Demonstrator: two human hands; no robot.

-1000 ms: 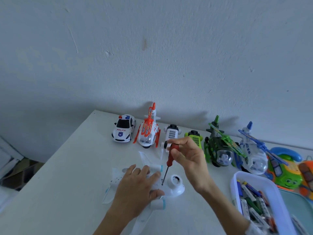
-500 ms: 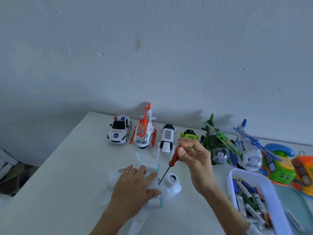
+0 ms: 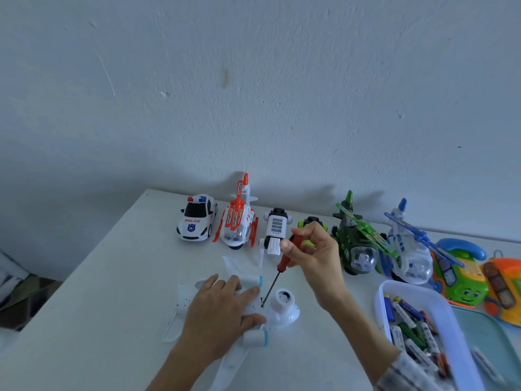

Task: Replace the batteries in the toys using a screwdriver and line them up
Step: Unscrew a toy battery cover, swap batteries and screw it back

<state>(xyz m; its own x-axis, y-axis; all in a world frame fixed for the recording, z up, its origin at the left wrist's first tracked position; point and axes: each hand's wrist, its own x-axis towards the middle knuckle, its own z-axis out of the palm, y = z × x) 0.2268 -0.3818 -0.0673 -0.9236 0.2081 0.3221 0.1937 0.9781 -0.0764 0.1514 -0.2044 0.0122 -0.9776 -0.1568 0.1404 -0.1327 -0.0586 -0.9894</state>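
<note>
Lying belly-up on the table (image 3: pixel 84 292), the white plane (image 3: pixel 279 311) is half hidden under the left hand (image 3: pixel 222 309), which presses flat on its body with fingers straight and spread a little; the near wing runs off the bottom edge. The screw itself is too small to make out. The right hand (image 3: pixel 315 255) hovers above, wrist bent, thumb and fingers pinching the red handle of the screwdriver (image 3: pixel 277 273). Its shaft slants down and left, the tip meeting the plane's underside just beside the left forefinger and next to a round white hub.

Along the wall stand a police car (image 3: pixel 196 218), an orange helicopter (image 3: pixel 238 221), a white truck (image 3: pixel 275 230), a yellow-green toy (image 3: pixel 311 224) mostly covered by the right hand, a green helicopter (image 3: pixel 356 244) and a blue helicopter (image 3: pixel 406 249). Further right a green toy phone (image 3: pixel 459 269) and an orange toy (image 3: pixel 504 286) are cut by the frame. At lower right a pale tub (image 3: pixel 408 287) holds batteries (image 3: pixel 408 325), blurred, partly behind the right sleeve.
</note>
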